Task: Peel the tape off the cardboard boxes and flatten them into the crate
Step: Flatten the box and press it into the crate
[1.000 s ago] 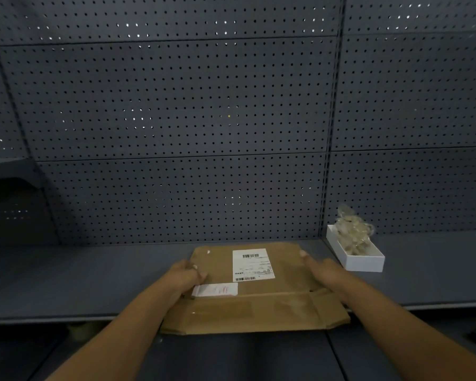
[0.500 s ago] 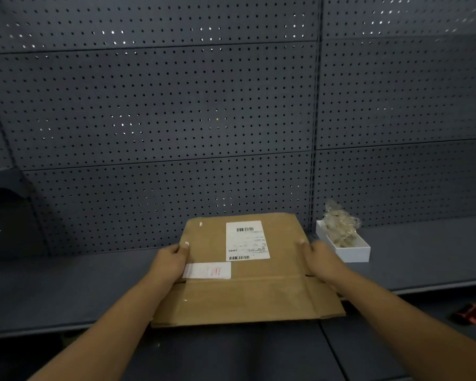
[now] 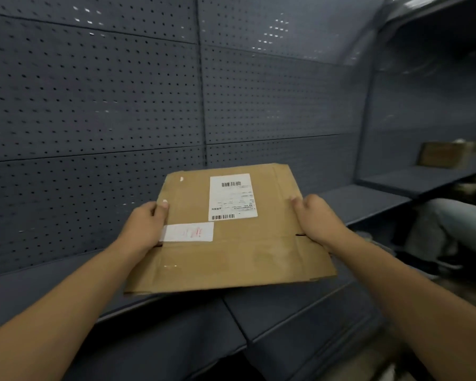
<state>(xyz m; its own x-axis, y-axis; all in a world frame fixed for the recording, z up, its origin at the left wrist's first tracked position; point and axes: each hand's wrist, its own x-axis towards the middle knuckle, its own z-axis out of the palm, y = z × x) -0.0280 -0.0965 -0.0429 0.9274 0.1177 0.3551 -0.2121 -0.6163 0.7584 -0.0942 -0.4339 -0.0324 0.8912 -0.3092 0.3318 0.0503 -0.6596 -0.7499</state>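
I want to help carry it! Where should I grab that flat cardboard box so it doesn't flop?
Hold the flattened cardboard box by its two short side edges, one hand from each side, as the left hand and right hand do here: thumbs on top, fingers underneath. It is wide, thin and creased across the middle, so gripping beside that fold probably keeps it from bending.

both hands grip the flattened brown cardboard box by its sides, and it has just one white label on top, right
Not quite. The head view shows two white labels on the flattened brown cardboard box: a barcode shipping label and a smaller label with red print. The left hand and right hand do grip its sides.
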